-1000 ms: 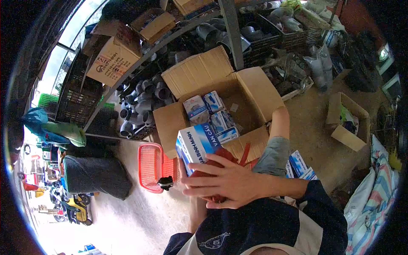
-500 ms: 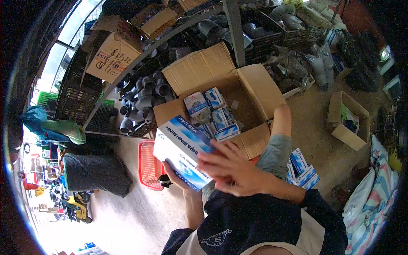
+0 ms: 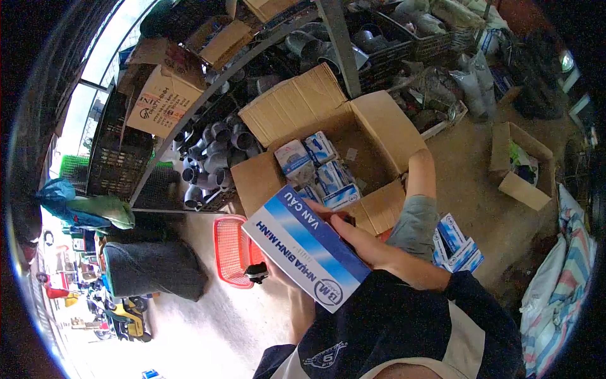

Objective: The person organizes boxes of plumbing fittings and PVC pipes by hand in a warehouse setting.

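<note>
A long blue and white printed box [image 3: 300,243] is tilted in front of my body. My left hand [image 3: 282,273] supports it from the lower left, its fingers mostly hidden behind the box. At the far right edge of the box, my right hand [image 3: 346,232] holds on, with its fingertips partly hidden. Just beyond the hands, a large open cardboard carton [image 3: 385,136] holds several small blue and white boxes [image 3: 320,146].
A red plastic basket [image 3: 232,252] stands to the left, beside a small black object [image 3: 256,273]. Several blue-white boxes [image 3: 461,243] lie at the right, below a smaller open carton [image 3: 519,167]. Grey pipe fittings [image 3: 218,155] fill the rack behind; striped sacks [image 3: 555,303] lie far right.
The long box has turned, showing a different printed side, and shifted slightly right. My right hand has moved from over its face to its far edge. The view has shifted slightly.
</note>
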### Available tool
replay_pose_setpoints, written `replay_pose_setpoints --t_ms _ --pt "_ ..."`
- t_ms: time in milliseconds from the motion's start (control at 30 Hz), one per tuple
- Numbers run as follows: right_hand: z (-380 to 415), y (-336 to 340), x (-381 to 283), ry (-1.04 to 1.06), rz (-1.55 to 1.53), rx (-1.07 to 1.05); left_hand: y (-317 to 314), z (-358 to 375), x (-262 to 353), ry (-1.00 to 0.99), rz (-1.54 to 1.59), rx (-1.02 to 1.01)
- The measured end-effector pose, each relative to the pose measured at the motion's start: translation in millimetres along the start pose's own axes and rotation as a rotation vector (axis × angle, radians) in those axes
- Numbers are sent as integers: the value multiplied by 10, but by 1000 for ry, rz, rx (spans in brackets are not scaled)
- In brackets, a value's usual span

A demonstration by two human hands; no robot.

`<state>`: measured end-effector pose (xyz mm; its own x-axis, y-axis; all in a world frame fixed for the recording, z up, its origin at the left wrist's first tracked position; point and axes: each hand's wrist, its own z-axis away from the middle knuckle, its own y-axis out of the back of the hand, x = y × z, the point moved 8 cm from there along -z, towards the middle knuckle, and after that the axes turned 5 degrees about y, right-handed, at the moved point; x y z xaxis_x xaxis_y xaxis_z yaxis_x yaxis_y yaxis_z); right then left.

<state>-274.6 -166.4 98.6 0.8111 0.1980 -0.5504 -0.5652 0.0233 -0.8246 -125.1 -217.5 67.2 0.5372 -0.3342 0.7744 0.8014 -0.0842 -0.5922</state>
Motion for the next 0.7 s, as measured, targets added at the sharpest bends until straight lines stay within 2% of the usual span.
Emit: replay_pose_setpoints --t_ms 100,200,267,367,500,600,700 --pt "47 -112 -383 404 267 23 9 42 -164 115 -54 -75" --pt "173 -211 -577 614 1076 89 54 34 -171 210 -127 -176" --pt "203 -302 -459 597 1185 -33 47 -15 -178 161 -40 -238" --pt "269 -495 -292 599 1499 -185 83 38 -378 224 211 -15" --pt "230 -726 -415 822 1615 -475 -31 111 -397 253 127 -65" --pt "46 -681 -687 832 1618 -330 132 258 -381 280 49 -87" --pt "-81 -500 -913 753 1456 15 240 344 -373 268 31 -80"
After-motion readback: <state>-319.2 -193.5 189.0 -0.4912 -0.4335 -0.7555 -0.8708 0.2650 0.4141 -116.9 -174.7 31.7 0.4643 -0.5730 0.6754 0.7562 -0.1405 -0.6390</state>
